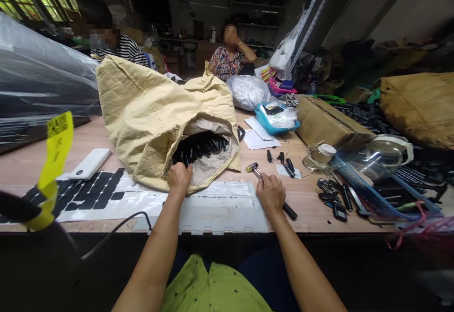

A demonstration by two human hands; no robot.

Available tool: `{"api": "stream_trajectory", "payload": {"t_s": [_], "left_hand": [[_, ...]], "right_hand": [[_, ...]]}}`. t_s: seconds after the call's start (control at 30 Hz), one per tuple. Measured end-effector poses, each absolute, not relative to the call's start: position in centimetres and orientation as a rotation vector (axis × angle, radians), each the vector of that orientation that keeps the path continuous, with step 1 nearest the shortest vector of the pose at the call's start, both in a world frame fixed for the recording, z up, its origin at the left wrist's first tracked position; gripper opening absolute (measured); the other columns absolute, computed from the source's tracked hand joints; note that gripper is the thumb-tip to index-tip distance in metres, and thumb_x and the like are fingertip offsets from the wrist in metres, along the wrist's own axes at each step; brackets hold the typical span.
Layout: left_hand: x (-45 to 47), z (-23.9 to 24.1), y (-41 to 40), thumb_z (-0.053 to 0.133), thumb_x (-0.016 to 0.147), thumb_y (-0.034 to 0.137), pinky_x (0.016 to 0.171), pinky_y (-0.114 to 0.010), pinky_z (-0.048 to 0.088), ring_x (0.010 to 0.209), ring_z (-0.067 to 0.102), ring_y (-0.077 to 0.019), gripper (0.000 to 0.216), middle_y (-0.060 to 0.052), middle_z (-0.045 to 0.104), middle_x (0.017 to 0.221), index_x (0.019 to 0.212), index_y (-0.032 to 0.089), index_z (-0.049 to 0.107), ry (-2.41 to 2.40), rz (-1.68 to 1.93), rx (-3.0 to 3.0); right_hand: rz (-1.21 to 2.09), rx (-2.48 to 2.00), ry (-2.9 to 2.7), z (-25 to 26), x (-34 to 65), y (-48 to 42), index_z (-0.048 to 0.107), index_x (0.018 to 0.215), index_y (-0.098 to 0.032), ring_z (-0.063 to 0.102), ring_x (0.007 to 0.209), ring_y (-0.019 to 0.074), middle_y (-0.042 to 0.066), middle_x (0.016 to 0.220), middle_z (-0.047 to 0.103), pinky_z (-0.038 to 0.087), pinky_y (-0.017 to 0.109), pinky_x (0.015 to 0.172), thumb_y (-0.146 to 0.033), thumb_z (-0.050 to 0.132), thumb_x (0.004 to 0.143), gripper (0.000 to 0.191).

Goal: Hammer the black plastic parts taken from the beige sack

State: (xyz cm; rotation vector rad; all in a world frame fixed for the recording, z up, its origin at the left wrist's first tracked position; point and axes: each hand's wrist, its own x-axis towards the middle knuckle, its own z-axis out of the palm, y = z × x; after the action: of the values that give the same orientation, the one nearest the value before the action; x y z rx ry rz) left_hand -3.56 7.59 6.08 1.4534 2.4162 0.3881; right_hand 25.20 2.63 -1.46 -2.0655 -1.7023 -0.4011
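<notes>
A large tan sack (142,108) lies on its side on the table, its mouth toward me. Inside the mouth are several shiny black pieces (202,144) with narrow ends. My left hand (179,177) is closed at the lower lip of the opening, right by the black pieces; what its fingers hold is hidden. A small hammer (290,211) lies slantwise under my right hand (271,193), whose fingers curl over the shaft. The hammer's head points away from me to the left, its black handle toward me. Between my hands is a pale flat board (223,215).
Black rounded patches on a white sheet (122,196) and a white power bank (90,164) lie left. On the right are black key fobs (339,211), a blue basket (376,186), a clear jug (385,153) and a cardboard box (328,123). Two people sit across the table.
</notes>
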Motion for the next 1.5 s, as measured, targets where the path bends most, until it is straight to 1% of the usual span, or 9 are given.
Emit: {"api": "stream_trajectory", "payload": {"t_s": [0.13, 0.23, 0.37, 0.5, 0.8, 1.0, 1.13, 1.33, 1.5], "left_hand": [[-3.3, 6.2, 6.2, 0.056, 0.087, 0.039, 0.073, -0.040, 0.048, 0.095, 0.067, -0.0368, 0.031, -0.021, 0.071, 0.100, 0.092, 0.014, 0.073, 2.421, 0.375, 1.445], [-2.6, 6.0, 3.5, 0.056, 0.087, 0.039, 0.069, -0.036, 0.047, 0.086, 0.066, -0.0289, 0.024, -0.013, 0.071, 0.096, 0.090, 0.019, 0.070, 2.351, 0.613, 1.649], [-0.8, 4.7, 0.6, 0.057, 0.088, 0.033, 0.066, -0.028, 0.045, 0.075, 0.061, -0.0180, 0.014, -0.004, 0.068, 0.088, 0.089, 0.021, 0.065, 1.734, 0.732, 2.115], [0.4, 2.9, 0.1, 0.065, 0.084, 0.027, 0.074, -0.029, 0.044, 0.085, 0.060, -0.0196, 0.006, -0.003, 0.065, 0.088, 0.088, 0.022, 0.065, 1.381, 0.537, 2.265], [0.2, 1.0, 1.3, 0.070, 0.080, 0.029, 0.078, -0.031, 0.044, 0.086, 0.057, -0.0203, 0.010, -0.002, 0.063, 0.085, 0.088, 0.022, 0.069, 1.315, 0.647, 2.125], [0.3, 0.7, 1.2, 0.072, 0.077, 0.021, 0.076, -0.030, 0.044, 0.084, 0.057, -0.0192, 0.009, -0.002, 0.062, 0.082, 0.086, 0.021, 0.071, 1.288, 0.718, 2.072], [0.2, 0.8, 1.2, 0.072, 0.077, 0.020, 0.076, -0.030, 0.045, 0.082, 0.057, -0.0190, 0.007, -0.002, 0.063, 0.081, 0.084, 0.021, 0.073, 1.251, 0.739, 2.017], [0.2, 0.9, 1.4, 0.072, 0.074, 0.017, 0.077, -0.029, 0.045, 0.081, 0.058, -0.0181, 0.008, -0.002, 0.064, 0.081, 0.082, 0.020, 0.075, 1.239, 0.753, 1.987], [0.3, 0.7, 1.4, 0.070, 0.075, 0.014, 0.076, -0.028, 0.044, 0.080, 0.058, -0.0172, 0.008, -0.001, 0.063, 0.079, 0.078, 0.019, 0.074, 1.219, 0.766, 1.979]], "right_hand": [[-0.410, -2.067, -1.700, -1.3, 25.0, 2.6, 0.071, 0.106, -0.022, 0.047, 0.081, 0.0204, 0.007, 0.085, 0.058, 0.028, 0.030, 0.065, -0.018, 0.052, 0.087, 0.027], [-0.416, -2.067, -1.700, -1.4, 25.0, 2.6, 0.071, 0.105, -0.022, 0.047, 0.083, 0.0209, 0.008, 0.086, 0.058, 0.029, 0.031, 0.066, -0.019, 0.051, 0.087, 0.027], [-0.395, -2.090, -1.692, -1.2, 24.9, 2.6, 0.071, 0.106, -0.021, 0.047, 0.084, 0.0212, 0.008, 0.087, 0.058, 0.029, 0.031, 0.066, -0.019, 0.050, 0.087, 0.028], [-0.364, -2.098, -1.675, -1.1, 24.8, 2.4, 0.071, 0.106, -0.022, 0.047, 0.083, 0.0211, 0.008, 0.087, 0.059, 0.029, 0.031, 0.067, -0.020, 0.050, 0.089, 0.028], [-0.070, -2.067, -1.623, -0.2, 25.7, 2.7, 0.072, 0.107, -0.023, 0.052, 0.082, 0.0194, 0.006, 0.088, 0.062, 0.035, 0.029, 0.068, -0.022, 0.049, 0.090, 0.028], [0.168, -1.631, -1.605, 1.9, 23.4, -1.8, 0.071, 0.110, -0.022, 0.062, 0.091, 0.0203, 0.008, 0.097, 0.069, 0.050, 0.031, 0.079, -0.034, 0.043, 0.096, 0.034], [0.313, -1.405, -1.715, 2.3, 20.3, -5.5, 0.068, 0.120, -0.025, 0.066, 0.095, 0.0182, 0.007, 0.101, 0.071, 0.053, 0.030, 0.084, -0.031, 0.045, 0.097, 0.033], [0.293, -1.360, -1.810, 1.8, 18.8, -7.4, 0.064, 0.130, -0.028, 0.065, 0.082, 0.0140, 0.004, 0.089, 0.067, 0.053, 0.023, 0.075, -0.023, 0.043, 0.099, 0.038], [0.248, -1.423, -1.937, 1.2, 19.0, -7.4, 0.065, 0.128, -0.029, 0.062, 0.071, 0.0121, 0.001, 0.079, 0.061, 0.050, 0.020, 0.066, -0.018, 0.041, 0.097, 0.040]]}}
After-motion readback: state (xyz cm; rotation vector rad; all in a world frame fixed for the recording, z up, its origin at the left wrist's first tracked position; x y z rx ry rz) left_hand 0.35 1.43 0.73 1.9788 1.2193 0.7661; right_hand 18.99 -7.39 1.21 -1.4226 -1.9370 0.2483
